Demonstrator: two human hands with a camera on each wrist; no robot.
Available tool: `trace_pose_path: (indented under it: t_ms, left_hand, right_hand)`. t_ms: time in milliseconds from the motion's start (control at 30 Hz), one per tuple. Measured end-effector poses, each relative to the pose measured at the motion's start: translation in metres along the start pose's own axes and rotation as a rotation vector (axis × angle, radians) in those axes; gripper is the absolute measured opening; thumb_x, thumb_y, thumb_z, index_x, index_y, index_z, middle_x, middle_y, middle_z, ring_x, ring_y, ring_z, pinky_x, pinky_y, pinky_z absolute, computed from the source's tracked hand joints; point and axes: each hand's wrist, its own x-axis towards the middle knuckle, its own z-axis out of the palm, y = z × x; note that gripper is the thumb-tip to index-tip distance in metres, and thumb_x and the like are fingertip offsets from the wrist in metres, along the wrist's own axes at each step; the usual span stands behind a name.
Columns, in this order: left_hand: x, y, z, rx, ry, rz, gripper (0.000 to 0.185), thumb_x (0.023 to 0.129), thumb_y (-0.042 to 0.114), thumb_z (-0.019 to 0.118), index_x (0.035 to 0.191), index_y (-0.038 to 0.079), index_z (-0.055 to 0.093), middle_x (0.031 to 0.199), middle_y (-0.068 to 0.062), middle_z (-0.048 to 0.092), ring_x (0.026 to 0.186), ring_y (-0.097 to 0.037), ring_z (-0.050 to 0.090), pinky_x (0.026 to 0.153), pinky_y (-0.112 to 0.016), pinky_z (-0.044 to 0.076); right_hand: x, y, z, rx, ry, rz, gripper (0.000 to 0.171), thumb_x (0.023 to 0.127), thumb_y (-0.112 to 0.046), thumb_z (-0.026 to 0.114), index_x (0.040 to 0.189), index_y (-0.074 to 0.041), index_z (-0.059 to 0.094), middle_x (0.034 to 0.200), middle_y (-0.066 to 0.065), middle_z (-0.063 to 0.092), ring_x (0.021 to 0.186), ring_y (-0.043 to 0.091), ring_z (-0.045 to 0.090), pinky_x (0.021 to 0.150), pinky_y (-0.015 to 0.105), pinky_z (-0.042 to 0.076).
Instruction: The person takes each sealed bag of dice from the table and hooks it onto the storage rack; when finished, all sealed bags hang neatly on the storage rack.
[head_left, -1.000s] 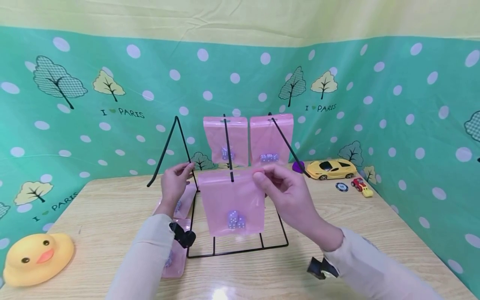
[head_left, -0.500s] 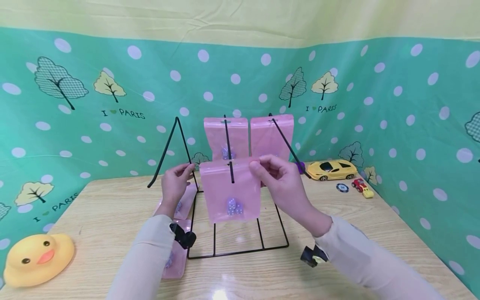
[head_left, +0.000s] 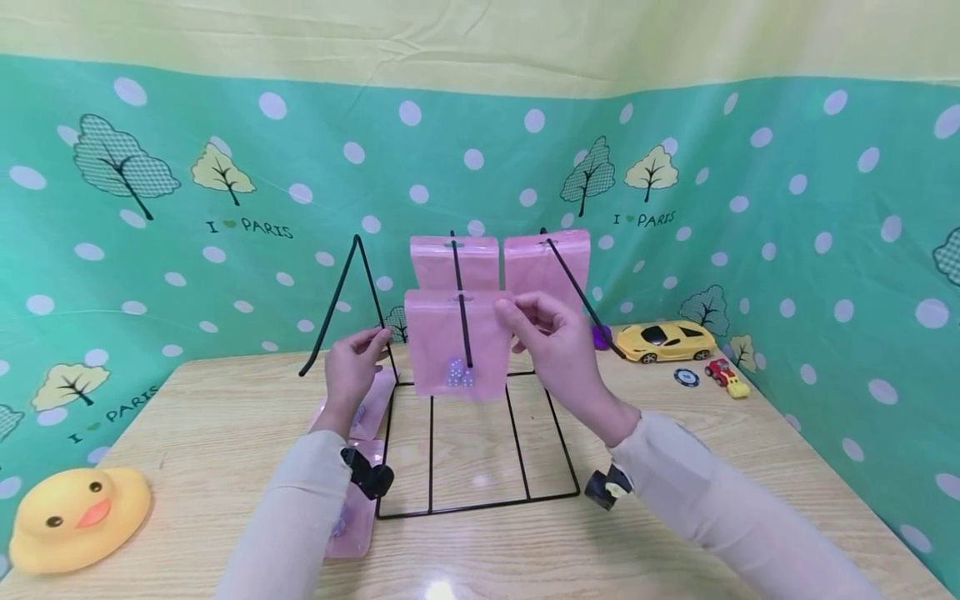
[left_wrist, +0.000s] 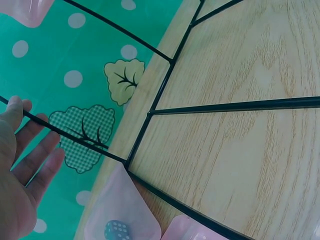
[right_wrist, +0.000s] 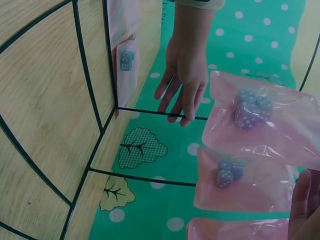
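Note:
With thumb and fingers my right hand [head_left: 555,342] pinches the top right corner of a pink zip bag [head_left: 431,342] with several dice [head_left: 459,373] in it. The middle prong of a black wire display rack [head_left: 480,505] passes through the bag's top slot, and its tip shows in front. My left hand [head_left: 351,371] pinches the rack's left upright; in the left wrist view its other fingers [left_wrist: 37,170] are spread. Behind, a second pink bag [head_left: 431,262] hangs on the middle prong and another bag [head_left: 517,267] on the right prong.
Two more pink bags, one farther back [head_left: 371,412] and one nearer [head_left: 351,533], lie left of the rack. A yellow duck [head_left: 78,521] sits at far left. Back right are a yellow toy car [head_left: 666,342], a poker chip [head_left: 686,377], a red toy vehicle [head_left: 723,377] and a purple object [head_left: 602,337].
My right hand has moved the bag up and back along the middle prong, so more of the prong sticks out in front. My left hand has stayed on the upright.

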Motion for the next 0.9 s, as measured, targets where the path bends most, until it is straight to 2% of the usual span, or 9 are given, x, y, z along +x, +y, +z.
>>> trace_pose_path:
  t_ms: [233, 467, 667, 900]
  left_hand:
    - [0.001, -0.002, 0.0, 0.004, -0.005, 0.001, 0.037, 0.105, 0.031, 0.06, 0.13, 0.004, 0.068, 0.124, -0.017, 0.07, 0.109, -0.032, 0.07, 0.081, -0.033, 0.06]
    - [0.001, -0.004, 0.0, -0.005, -0.019, -0.022, 0.039, 0.105, 0.032, 0.059, 0.133, 0.005, 0.066, 0.127, -0.016, 0.069, 0.111, -0.031, 0.069, 0.086, -0.036, 0.06]
    - [0.001, -0.003, -0.001, -0.028, -0.026, -0.023, 0.039, 0.105, 0.031, 0.059, 0.133, 0.004, 0.066, 0.127, -0.018, 0.069, 0.111, -0.033, 0.069, 0.088, -0.039, 0.059]
    - [-0.001, -0.002, -0.001, -0.026, -0.023, -0.02, 0.039, 0.105, 0.031, 0.059, 0.133, 0.004, 0.066, 0.127, -0.018, 0.069, 0.111, -0.033, 0.069, 0.088, -0.041, 0.059]
  right_hand:
    - [0.013, 0.005, 0.002, -0.015, 0.007, 0.005, 0.02, 0.099, -0.019, 0.07, 0.102, 0.0, 0.073, 0.082, 0.009, 0.068, 0.069, 0.021, 0.062, 0.062, 0.034, 0.058]
    - [0.027, 0.009, 0.005, -0.023, 0.018, 0.006, 0.024, 0.099, -0.024, 0.07, 0.1, 0.0, 0.073, 0.081, 0.01, 0.066, 0.068, 0.04, 0.059, 0.056, 0.029, 0.055]
    - [0.036, 0.012, 0.007, -0.072, 0.039, -0.027, 0.023, 0.098, -0.024, 0.072, 0.099, -0.001, 0.074, 0.079, 0.009, 0.067, 0.066, 0.046, 0.057, 0.051, 0.024, 0.049]
    - [0.044, 0.015, 0.01, -0.139, 0.084, -0.026, 0.024, 0.096, -0.025, 0.074, 0.098, -0.002, 0.076, 0.083, 0.007, 0.07, 0.071, 0.021, 0.06, 0.063, 0.024, 0.049]
